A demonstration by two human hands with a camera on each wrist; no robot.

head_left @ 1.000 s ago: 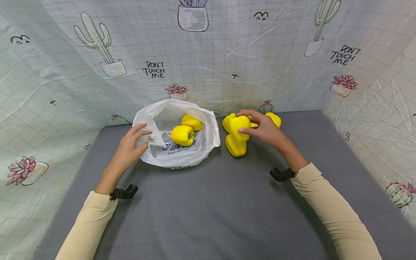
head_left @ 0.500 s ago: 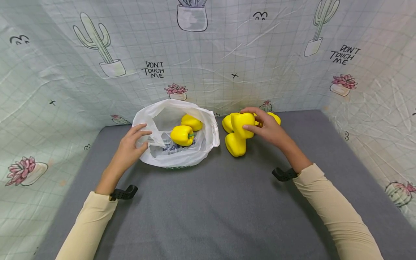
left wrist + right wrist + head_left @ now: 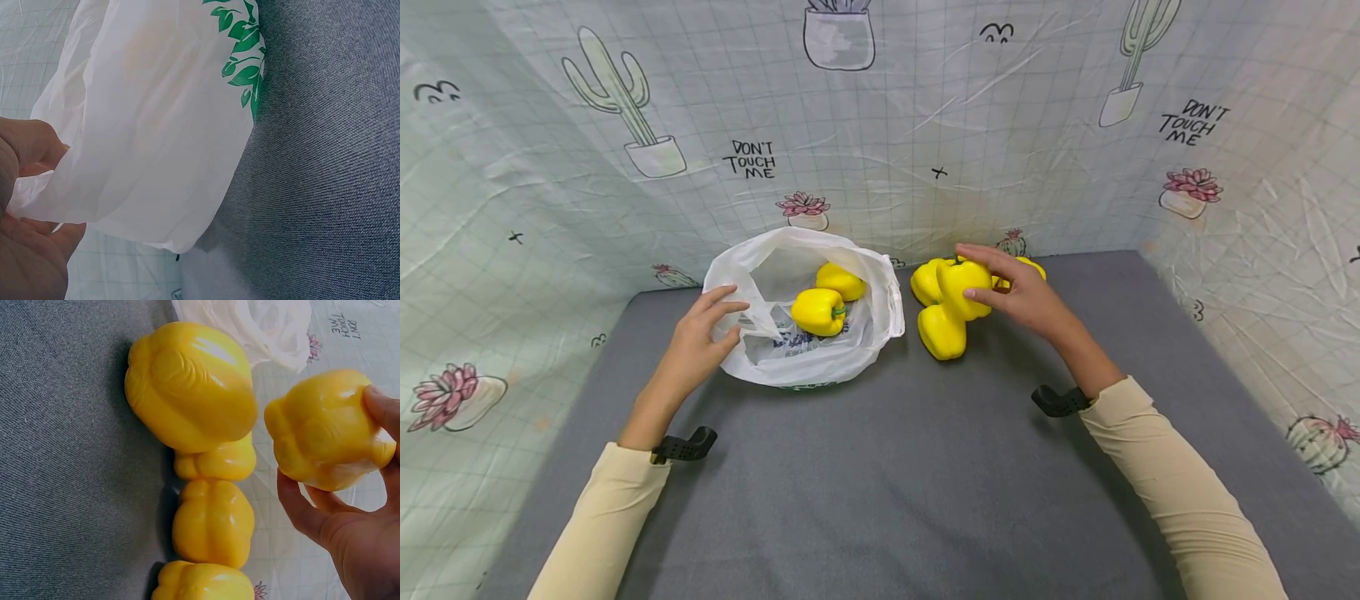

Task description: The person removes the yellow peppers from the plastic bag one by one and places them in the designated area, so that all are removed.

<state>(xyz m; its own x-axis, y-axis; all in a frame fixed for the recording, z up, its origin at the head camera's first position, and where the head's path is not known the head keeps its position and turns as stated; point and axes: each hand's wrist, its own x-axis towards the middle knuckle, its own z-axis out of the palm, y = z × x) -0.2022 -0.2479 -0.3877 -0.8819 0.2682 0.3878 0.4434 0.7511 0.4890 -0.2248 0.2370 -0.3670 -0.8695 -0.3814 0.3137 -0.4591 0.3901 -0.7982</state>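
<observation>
My left hand (image 3: 700,346) holds the left rim of a white plastic bag (image 3: 868,354) between thumb and fingers; the left wrist view shows the bag's thin edge (image 3: 44,197) in that grip. Two yellow bell peppers lie inside, a nearer one (image 3: 816,313) with its green stem facing right and another (image 3: 841,282) behind it. To the right of the bag, my right hand (image 3: 1028,296) grips a yellow bell pepper (image 3: 331,428) by its sides. In the right wrist view this pepper is raised off the grey cloth, beside a row of other peppers.
More yellow bell peppers rest on the grey cloth (image 3: 865,483): one in front (image 3: 942,332), one at the back left (image 3: 925,283), others partly behind the right hand. A printed fabric backdrop (image 3: 895,125) rises behind the table and along both sides.
The right hand has shifted right and slightly back with its pepper, which has turned so its stem shows on top. The left hand and the bag stay in place.
</observation>
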